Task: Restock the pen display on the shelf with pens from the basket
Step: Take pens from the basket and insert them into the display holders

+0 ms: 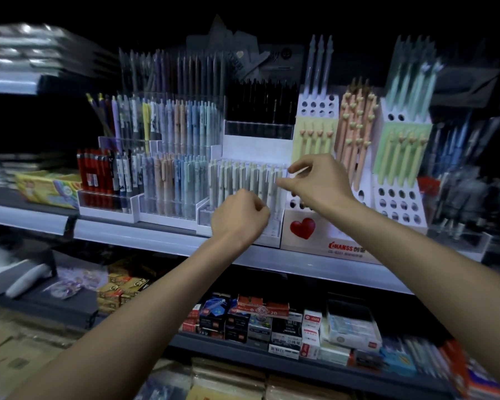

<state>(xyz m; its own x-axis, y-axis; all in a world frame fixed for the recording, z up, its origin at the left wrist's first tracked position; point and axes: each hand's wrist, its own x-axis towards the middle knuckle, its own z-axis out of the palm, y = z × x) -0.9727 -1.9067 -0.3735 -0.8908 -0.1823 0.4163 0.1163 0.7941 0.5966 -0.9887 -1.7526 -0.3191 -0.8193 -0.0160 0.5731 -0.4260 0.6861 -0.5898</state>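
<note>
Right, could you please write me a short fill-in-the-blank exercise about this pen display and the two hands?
1. The white box to the right of the pale pens shows a red ____.
2. The back-tier pens directly behind the pale row are ____ in colour.
3. The right hand is ____ in the frame than the left hand.
Missing words: heart; black; higher.
</note>
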